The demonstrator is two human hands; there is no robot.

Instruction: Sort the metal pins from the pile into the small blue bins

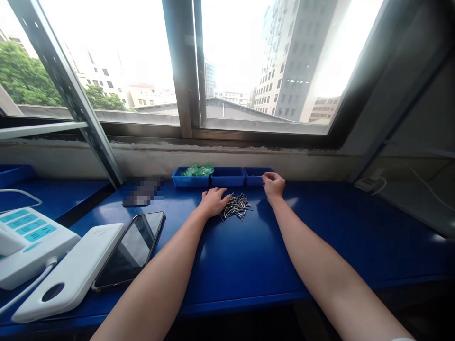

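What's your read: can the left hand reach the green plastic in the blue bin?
Likely yes: the left hand, at the metal pins, sits near the blue bin. Nothing visible blocks the way, and the green plastic pokes above the rim.

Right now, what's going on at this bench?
A person is working bare-handed with a loose pile of small, thin, silvery metal pieces on a glossy blue tabletop. The left hand is at the pile's left edge. The right hand is at the rightmost small blue open-topped bin, fingertips drawn together; whether they hold a piece is too small to tell. A crinkled green plastic bag sits in the leftmost blue bin.
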